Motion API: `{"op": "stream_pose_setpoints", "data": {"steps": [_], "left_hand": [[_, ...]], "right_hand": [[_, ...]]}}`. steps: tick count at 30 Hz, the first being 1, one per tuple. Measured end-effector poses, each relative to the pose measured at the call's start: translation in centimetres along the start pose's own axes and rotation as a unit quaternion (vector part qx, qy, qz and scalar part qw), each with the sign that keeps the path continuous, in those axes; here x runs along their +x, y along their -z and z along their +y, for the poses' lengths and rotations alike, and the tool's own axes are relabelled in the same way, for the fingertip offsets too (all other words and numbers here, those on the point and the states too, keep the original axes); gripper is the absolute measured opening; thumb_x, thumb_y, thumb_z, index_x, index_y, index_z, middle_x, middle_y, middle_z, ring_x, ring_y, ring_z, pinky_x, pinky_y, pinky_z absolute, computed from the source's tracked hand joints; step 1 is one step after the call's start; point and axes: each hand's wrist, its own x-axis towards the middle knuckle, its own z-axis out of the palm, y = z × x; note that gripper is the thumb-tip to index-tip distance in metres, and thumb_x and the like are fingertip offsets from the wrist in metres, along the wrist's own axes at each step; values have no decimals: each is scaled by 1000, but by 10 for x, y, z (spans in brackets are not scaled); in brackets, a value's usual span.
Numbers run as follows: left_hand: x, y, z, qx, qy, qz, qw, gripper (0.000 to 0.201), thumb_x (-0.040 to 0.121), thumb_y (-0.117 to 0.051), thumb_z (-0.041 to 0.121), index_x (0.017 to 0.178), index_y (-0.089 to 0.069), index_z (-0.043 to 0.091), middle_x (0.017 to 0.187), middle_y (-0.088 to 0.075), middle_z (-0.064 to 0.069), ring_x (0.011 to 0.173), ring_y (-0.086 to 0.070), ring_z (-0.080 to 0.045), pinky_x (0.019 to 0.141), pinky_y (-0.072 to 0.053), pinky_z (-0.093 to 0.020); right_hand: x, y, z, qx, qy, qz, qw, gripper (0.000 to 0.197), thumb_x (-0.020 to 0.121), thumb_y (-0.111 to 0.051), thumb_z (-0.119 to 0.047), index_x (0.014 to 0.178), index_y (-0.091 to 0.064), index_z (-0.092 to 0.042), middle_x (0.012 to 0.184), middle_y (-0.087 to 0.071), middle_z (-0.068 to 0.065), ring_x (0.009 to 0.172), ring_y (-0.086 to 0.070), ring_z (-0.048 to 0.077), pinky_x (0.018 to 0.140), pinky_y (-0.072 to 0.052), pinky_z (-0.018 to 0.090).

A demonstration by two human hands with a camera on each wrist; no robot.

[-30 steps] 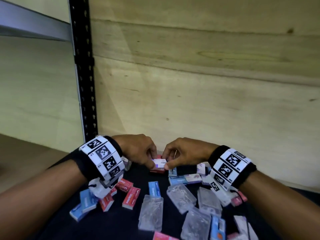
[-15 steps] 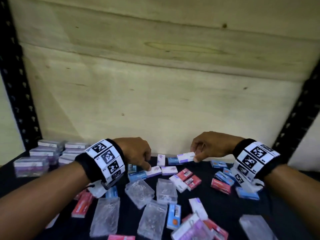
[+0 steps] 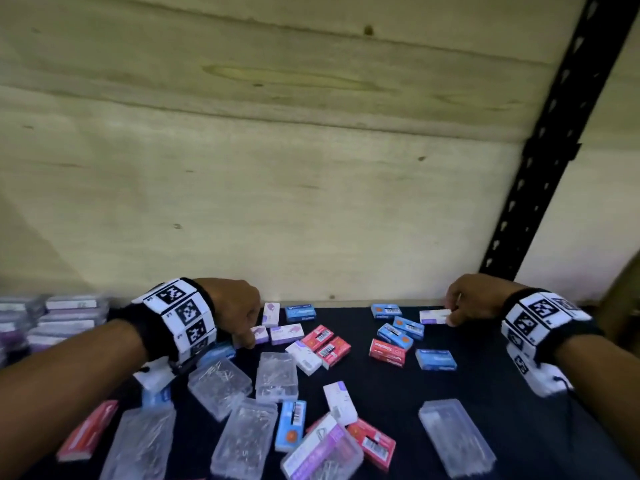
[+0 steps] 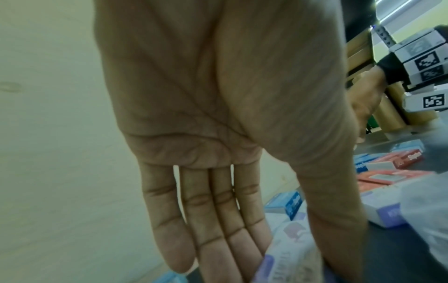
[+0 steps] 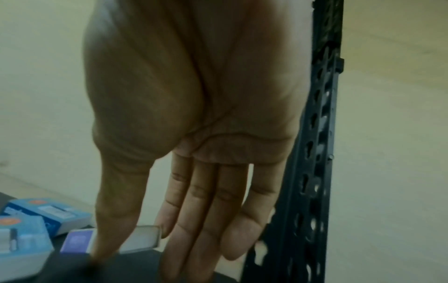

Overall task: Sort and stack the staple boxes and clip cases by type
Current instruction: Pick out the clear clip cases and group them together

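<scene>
Pinching a white-and-purple staple box [image 3: 435, 316] at the tabletop's [image 3: 502, 407] far right edge, the right hand [image 3: 479, 299] is clamping it between thumb and fingers, while the left hand [image 3: 235, 311] is closing its grip on another purple box [image 3: 259, 334] among scattered blue boxes [image 3: 400, 330] and clear clip cases [image 3: 277, 375]. Crowded neighbours are risking a knock, and so light a pinch could, by my reckoning, let a box slip.

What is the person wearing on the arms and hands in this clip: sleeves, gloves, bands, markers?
Both forearms are bare, with no sleeves or gloves. Each wrist carries a black band ringed with white square blocks printed with black-and-white fiducial patterns; the right wrist band matches. A white unit hangs beneath the left wrist and another white unit beneath the right one. The right hand may bear a ring, but that is unclear.
</scene>
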Motion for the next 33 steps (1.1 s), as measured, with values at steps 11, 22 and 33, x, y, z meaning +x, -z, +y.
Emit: {"op": "stream_pose_setpoints", "data": {"steps": [11, 22, 33], "left_hand": [[-11, 24, -4, 2, 3, 28, 1000, 37, 81, -72, 44, 102, -70, 14, 91, -74, 4, 94, -66, -17, 85, -52, -35], [-14, 26, -1, -9, -21, 46, 999, 34, 85, -70, 42, 111, -65, 20, 93, -68, 12, 92, -62, -11, 81, -49, -27], [-34, 20, -27, -12, 5, 45, 999, 40, 84, -71, 39, 120, -62, 25, 110, -67, 9, 93, -60, -10, 75, -45, -23]], "right_hand": [[7, -13, 6, -25, -27, -39, 999, 32, 73, -86, -34, 100, -72, -23, 102, -68, -6, 91, -59, 11, 81, -50, 23], [7, 20, -59, 12, 112, 7, 994, 21, 79, -80, -36, 96, -66, -32, 92, -59, -16, 92, -58, 11, 85, -48, 31], [5, 22, -214, 6, 325, -61, 944, 38, 80, -79, -41, 111, -71, -22, 98, -65, -10, 90, -59, 10, 75, -44, 20]]}}
